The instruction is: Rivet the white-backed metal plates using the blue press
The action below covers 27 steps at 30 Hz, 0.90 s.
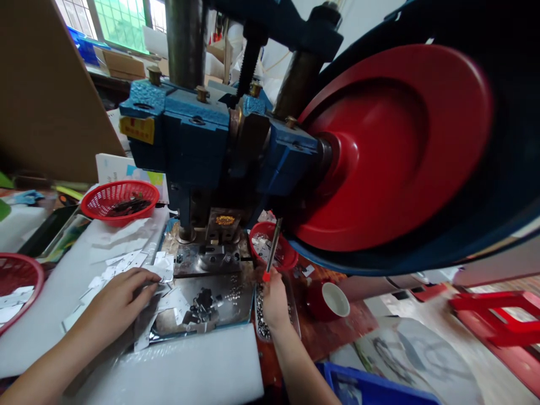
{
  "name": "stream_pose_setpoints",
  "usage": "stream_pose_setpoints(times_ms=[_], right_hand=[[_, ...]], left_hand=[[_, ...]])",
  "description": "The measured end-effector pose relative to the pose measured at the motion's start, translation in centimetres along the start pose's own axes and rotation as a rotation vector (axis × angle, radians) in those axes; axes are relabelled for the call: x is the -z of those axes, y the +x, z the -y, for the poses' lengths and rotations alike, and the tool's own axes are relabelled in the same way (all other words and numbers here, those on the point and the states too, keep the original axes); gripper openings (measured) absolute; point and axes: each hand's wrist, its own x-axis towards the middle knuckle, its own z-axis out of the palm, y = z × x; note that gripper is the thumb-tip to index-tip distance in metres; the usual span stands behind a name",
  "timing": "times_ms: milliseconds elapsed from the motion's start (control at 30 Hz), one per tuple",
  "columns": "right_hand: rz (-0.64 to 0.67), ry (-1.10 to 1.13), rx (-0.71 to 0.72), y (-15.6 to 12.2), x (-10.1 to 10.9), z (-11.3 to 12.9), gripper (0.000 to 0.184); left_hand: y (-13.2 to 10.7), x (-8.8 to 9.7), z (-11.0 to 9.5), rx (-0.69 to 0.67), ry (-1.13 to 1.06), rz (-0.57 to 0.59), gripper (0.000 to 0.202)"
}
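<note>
My left hand (124, 295) is over the loose thin white plates (126, 261), left of the press. Its thumb and forefinger close together at the edge of a small white plate (167, 273). My right hand (275, 301) is closed around the lower end of a slim metal rod with a red tip (273, 250), which tilts upward. Beneath that hand is a clear tray of small metal parts (260, 320), partly hidden. Between my hands stands the steel die (211, 261) of a blue press (194, 129), with dark pieces (202, 306) on the plate before it.
A large red flywheel (392, 152) juts out at the right. Red baskets (120, 199) stand at the left, and a red bowl (289, 256) of small plates is behind my right hand. A red cup (320, 301) and a blue bin (375, 388) are at the right. White foam (202, 365) lies in front.
</note>
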Motion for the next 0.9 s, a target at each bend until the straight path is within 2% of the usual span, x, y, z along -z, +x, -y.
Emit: stream_pose_setpoints(times_ms=[67, 167, 267, 333, 400, 533, 733, 833, 900], right_hand=[[0.030, 0.025, 0.068, 0.0, 0.2, 0.2, 0.051], [0.060, -0.080, 0.110, 0.1, 0.3, 0.6, 0.045], [-0.001, -0.129, 0.083, 0.3, 0.1, 0.4, 0.050], [-0.009, -0.059, 0.050, 0.5, -0.2, -0.3, 0.060], [0.008, -0.003, -0.003, 0.7, -0.5, -1.0, 0.062], [0.037, -0.155, -0.043, 2.2, -2.1, -1.2, 0.044], [0.242, -0.539, 0.109, 5.9, -6.8, 0.5, 0.025], [0.210, -0.519, 0.051, 6.8, -7.7, 0.2, 0.015], [0.159, -0.461, 0.009, 6.9, -7.1, -0.2, 0.011]], left_hand=[[-0.1, -0.1, 0.1, 0.009, 0.009, 0.014, 0.034], [-0.2, -0.2, 0.3, 0.010, 0.010, 0.026, 0.035], [-0.2, -0.3, 0.4, 0.007, 0.016, 0.025, 0.036], [-0.2, -0.2, 0.5, 0.007, 0.030, 0.016, 0.036], [-0.3, -0.1, 0.7, 0.007, 0.046, 0.002, 0.036], [-0.7, 0.2, 1.0, 0.029, 0.075, 0.007, 0.037], [-1.4, 0.4, 0.0, 0.041, 0.165, 0.022, 0.037], [-1.4, 0.0, -0.9, 0.017, 0.214, 0.049, 0.036], [-1.4, -0.3, -1.3, 0.016, 0.250, 0.052, 0.037]])
